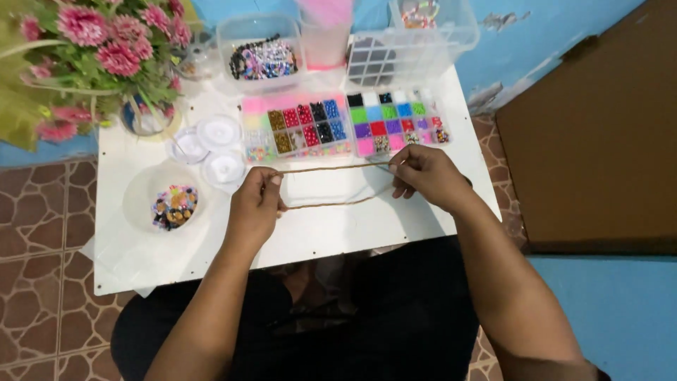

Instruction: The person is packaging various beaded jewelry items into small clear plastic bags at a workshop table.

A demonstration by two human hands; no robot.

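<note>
Brown cord (331, 168) stretched taut btwn both hands, long axis running left-right across the white tabletop (141, 254), just above its surface. Left hand (255, 204) w/ fingers (271, 185) pressed together, pinching the cord's left end; right hand (425, 176) w/ fingers (396, 166) pinching the right end, other digits curled loosely below. Doubled: upper run straight, lower run (331, 204) slack, sagging toward the body, apparently touching the tabletop. Both hands equally on it, neither nearer. Just beyond the cord, 2 flat bead organizer boxes side by side: left bead box (297, 128) w/ red, black, blue, brown beads, right bead box (396, 121) w/ green, blue, purple, red, pink. Near the left hand, 3 round clear thread spools (217, 132) and a round clear bowl (141, 187) of mixed beads. Farther back, clear tub (236, 35) of black-white beads, a pink cup (326, 39), a large clear bin (451, 32). Pink flower pot (106, 49) at the far-left corner. Nothing btwn hands and cord; bead boxes close behind the upper run.
</note>
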